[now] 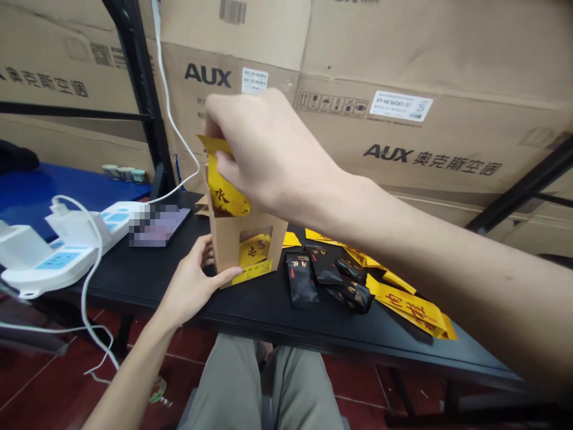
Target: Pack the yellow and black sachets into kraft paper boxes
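Note:
A brown kraft paper box with a window in its front stands upright on the black table. Yellow packets with dark lettering show through that window. My left hand grips the lower left side of the box, its thumb across the front bottom edge. Above the box's open top, my right hand pinches a yellow packet by its upper end; the packet's lower part is inside the opening. Several black packets lie just right of the box. Farther right are more yellow packets, partly hidden by my right forearm.
A white power strip with plugged-in chargers and cables lies at the left. Near it is a phone-like flat object, blurred out. Large AUX cartons stand behind the black table. A black metal frame post rises at the back left.

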Demonstrator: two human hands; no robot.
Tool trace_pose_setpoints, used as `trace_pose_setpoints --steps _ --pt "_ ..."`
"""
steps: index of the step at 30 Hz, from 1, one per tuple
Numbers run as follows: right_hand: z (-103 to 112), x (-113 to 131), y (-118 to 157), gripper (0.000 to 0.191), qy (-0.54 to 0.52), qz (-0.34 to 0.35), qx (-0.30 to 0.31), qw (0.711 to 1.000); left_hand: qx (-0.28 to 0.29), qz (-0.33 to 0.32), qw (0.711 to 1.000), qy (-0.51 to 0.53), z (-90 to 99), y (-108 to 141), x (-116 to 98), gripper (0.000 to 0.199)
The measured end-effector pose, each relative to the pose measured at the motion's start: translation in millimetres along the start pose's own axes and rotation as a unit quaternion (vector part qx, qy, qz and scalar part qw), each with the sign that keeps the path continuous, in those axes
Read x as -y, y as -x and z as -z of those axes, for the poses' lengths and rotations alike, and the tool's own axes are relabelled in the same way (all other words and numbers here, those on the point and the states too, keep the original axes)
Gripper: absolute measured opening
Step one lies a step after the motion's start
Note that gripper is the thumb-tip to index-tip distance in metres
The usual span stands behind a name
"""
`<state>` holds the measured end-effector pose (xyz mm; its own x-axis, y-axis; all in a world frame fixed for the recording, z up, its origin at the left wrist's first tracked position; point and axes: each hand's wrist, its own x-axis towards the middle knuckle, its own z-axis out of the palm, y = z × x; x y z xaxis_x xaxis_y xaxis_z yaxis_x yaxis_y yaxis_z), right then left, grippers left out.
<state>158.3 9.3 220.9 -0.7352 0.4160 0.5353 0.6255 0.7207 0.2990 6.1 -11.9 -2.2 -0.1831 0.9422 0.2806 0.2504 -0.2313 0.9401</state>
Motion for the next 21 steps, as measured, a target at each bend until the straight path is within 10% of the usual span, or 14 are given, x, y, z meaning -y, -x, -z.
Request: trace_pose_setpoints --steps 7,21 --pt "-11.3 4.0 12.8 0.049 -0.032 -0.112 0.095 0.989 0.0 -0.007 1.0 0.004 0.9 -0.8 3.4 0.073" --pt "-9.3 -1.8 4.0 0.026 0.046 -0.065 0.381 0.921 0.013 -0.021 1.0 -0.01 1.5 -0.6 2.4 0.072"
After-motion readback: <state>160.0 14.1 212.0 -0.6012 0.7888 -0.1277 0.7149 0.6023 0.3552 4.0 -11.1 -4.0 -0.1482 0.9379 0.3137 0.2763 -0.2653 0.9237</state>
